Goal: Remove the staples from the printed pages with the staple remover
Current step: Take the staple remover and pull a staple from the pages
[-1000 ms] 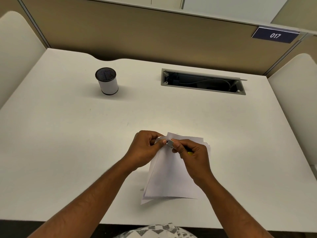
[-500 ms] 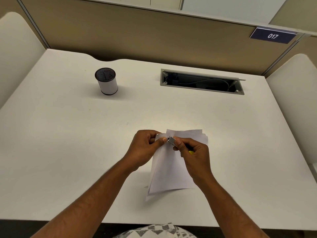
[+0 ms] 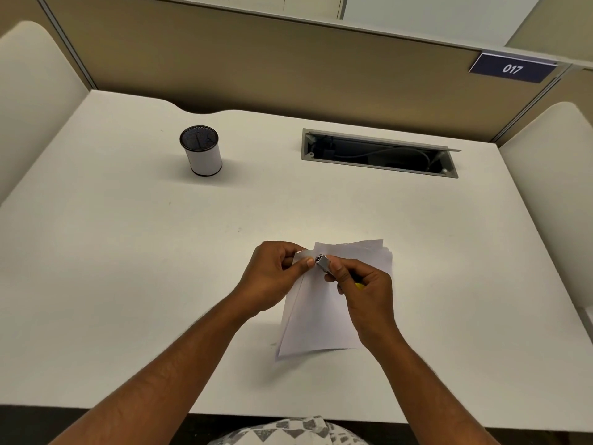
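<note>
Since a second ago the printed pages (image 3: 321,316) have risen a little off the worktop (image 3: 128,268) at their near edge, and both hands have drifted slightly away from the person; the grasp on the tool looks unchanged.

The left hand (image 3: 272,277) pinches the far left corner of the pages between thumb and curled fingers, holding that corner up. The right hand (image 3: 365,290) is curled round the staple remover (image 3: 324,262), whose metal head sticks out past the fingertips and sits against the same corner, just beside the left thumb. A small yellow part of the tool shows at the right side of that hand. Whether a staple is caught in the metal head is too small to tell.

The pages are a thin stack, fanned a little at the far edge, hanging down from the pinched corner towards the person, their lower edge close above the worktop.

Well beyond the pages and to their left stands a white cylindrical pot (image 3: 202,152) with a dark top. Beyond the pages and slightly right, an open cable hatch (image 3: 378,154) is set into the worktop, with wires inside. Far beyond and to the right of the pages, a dark blue sign (image 3: 511,69) reading 017 hangs on the partition.
</note>
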Demonstrator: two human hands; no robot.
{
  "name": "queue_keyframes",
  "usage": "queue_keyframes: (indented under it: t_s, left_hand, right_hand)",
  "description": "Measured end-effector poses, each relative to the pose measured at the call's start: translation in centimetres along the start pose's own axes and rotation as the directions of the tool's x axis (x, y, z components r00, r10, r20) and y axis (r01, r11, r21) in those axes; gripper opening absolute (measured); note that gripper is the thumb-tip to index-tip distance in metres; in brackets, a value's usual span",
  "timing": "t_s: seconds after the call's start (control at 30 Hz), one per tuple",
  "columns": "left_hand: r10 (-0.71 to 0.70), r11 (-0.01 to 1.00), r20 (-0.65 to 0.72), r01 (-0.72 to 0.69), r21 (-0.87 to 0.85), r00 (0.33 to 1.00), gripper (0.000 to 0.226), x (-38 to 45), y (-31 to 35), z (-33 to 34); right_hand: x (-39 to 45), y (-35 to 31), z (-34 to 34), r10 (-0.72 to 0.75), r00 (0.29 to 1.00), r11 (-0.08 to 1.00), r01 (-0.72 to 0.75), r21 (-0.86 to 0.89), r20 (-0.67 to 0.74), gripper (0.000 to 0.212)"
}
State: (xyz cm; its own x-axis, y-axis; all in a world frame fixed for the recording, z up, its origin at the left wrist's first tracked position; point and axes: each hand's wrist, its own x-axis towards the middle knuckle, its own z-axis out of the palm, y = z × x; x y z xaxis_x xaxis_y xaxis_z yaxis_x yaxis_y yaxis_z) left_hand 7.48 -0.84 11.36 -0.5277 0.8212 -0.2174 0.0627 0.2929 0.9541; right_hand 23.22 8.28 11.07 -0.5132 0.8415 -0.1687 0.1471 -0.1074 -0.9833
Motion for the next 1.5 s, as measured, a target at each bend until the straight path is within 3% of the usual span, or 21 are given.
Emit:
queue_keyframes:
  t_s: [0.17, 0.4, 0.73, 0.8, 0.83, 0.97, 1.1, 1.23, 1.33, 1.5]
  left_hand:
    - [0.031, 0.998, -0.003, -0.031, 0.045, 0.999, 0.016, 0.1, 0.1, 0.1]
    - [0.070, 0.990, 0.001, -0.070, 0.122, 0.998, 0.014, 0.2, 0.0, 0.0]
    - [0.146, 0.939, 0.000, -0.139, 0.314, 0.989, 0.012, 0.8, -1.1, -0.2]
    - [0.130, 0.929, -0.003, -0.121, 0.350, 0.991, 0.010, 0.6, -1.9, -0.8]
    - [0.114, 0.935, -0.017, -0.102, 0.341, 0.993, 0.010, 0.5, -2.2, -1.0]
    - [0.118, 0.968, -0.054, -0.103, 0.228, 0.992, 0.010, 1.1, -0.8, -0.2]
    - [0.150, 0.946, -0.007, -0.141, 0.293, 0.989, 0.013, 2.4, 1.0, 0.2]
    - [0.120, 0.937, 0.026, -0.122, 0.328, 0.992, 0.014, 2.6, 0.6, -0.6]
    - [0.103, 0.946, 0.027, -0.107, 0.306, 0.994, 0.013, 2.7, 0.1, -1.1]
    - [0.124, 0.947, 0.033, -0.128, 0.294, 0.992, 0.009, 2.9, -0.2, -1.2]
  right_hand:
    - [0.1, -0.2, -0.3, 0.152, 0.987, 0.981, -0.157, 0.114, 0.053, 0.030]
    - [0.9, -0.4, -0.9, 0.350, 0.922, 0.876, -0.384, 0.290, 0.164, 0.041]
    - [2.5, -0.3, -1.7, 0.549, 0.747, 0.551, -0.661, 0.510, 0.376, 0.033]
    - [3.4, -0.8, -2.6, 0.536, 0.757, 0.491, -0.640, 0.591, 0.374, 0.029]
    - [3.9, -1.2, -3.1, 0.528, 0.775, 0.522, -0.618, 0.588, 0.346, 0.028]
    - [4.1, -1.2, -3.4, 0.432, 0.879, 0.816, -0.476, 0.329, 0.201, 0.032]
    - [3.8, -1.2, -2.4, 0.269, 0.956, 0.950, -0.283, 0.133, 0.115, 0.047]
    - [3.9, -0.9, -2.1, 0.156, 0.983, 0.983, -0.164, 0.077, 0.102, 0.026]
    - [4.5, -0.5, -2.1, 0.053, 0.995, 0.992, -0.044, -0.118, 0.080, 0.033]
    - [5.7, -0.1, -1.9, -0.147, 0.979, 0.819, 0.200, -0.538, 0.140, 0.033]
